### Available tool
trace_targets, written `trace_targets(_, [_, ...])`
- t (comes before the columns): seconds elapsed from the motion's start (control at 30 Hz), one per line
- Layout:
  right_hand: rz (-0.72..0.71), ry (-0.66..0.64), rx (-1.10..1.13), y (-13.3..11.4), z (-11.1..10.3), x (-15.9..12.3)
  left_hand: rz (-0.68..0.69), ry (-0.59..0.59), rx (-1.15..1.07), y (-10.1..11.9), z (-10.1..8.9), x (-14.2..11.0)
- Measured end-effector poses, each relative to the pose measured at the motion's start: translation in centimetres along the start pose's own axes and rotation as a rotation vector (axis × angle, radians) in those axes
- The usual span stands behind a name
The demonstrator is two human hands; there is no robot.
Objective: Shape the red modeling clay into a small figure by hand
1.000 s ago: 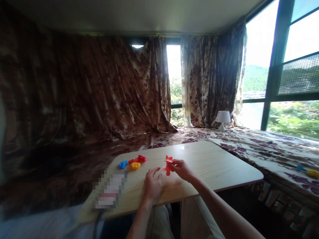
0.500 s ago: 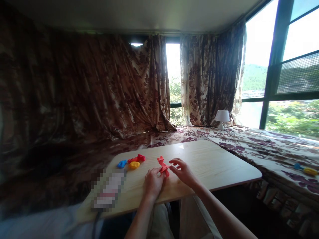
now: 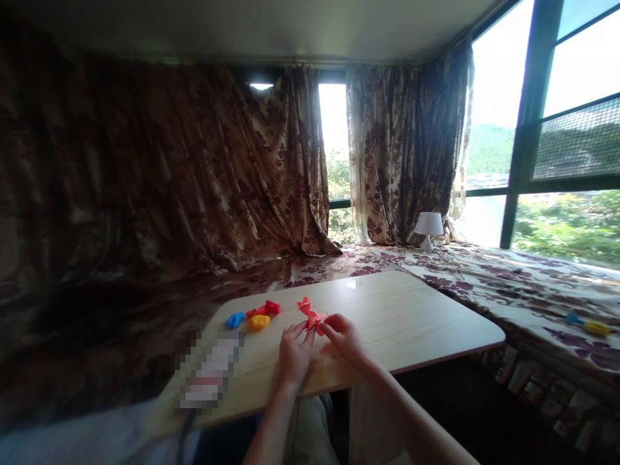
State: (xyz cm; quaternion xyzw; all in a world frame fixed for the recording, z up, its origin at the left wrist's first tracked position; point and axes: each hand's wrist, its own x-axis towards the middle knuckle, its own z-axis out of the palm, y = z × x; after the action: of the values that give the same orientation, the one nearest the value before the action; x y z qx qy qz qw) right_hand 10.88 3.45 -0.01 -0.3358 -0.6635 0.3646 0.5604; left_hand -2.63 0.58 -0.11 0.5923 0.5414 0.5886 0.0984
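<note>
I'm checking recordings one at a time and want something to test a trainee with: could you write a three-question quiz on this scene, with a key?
1. True or false: the left hand and the right hand both touch the coral-red piece.
2. What stands on the patterned cover? (a) a kettle (b) a white lamp (c) a glass jar
3. Fill in the colour: the leftmost crumpled piece on the table is ___.

Key: 1 true; 2 b; 3 blue.
</note>
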Motion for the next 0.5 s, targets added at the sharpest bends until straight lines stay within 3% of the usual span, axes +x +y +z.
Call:
trace_targets(0.13, [0.020,-0.039,0.161,-0.2,0.5,0.0,-0.009,0.006,-0.085,0.2,0.1,0.0])
trace_targets(0.33, [-0.027,-0.085,0.099,-0.4,0.2,-0.1,0.071,-0.015,-0.126,0.6,-0.2,-0.2])
trace_targets(0.5, [-0.046,-0.052,0.015,-0.6,0.2,-0.3,-0.052,-0.135,-0.275,1.6,-0.7,-0.3])
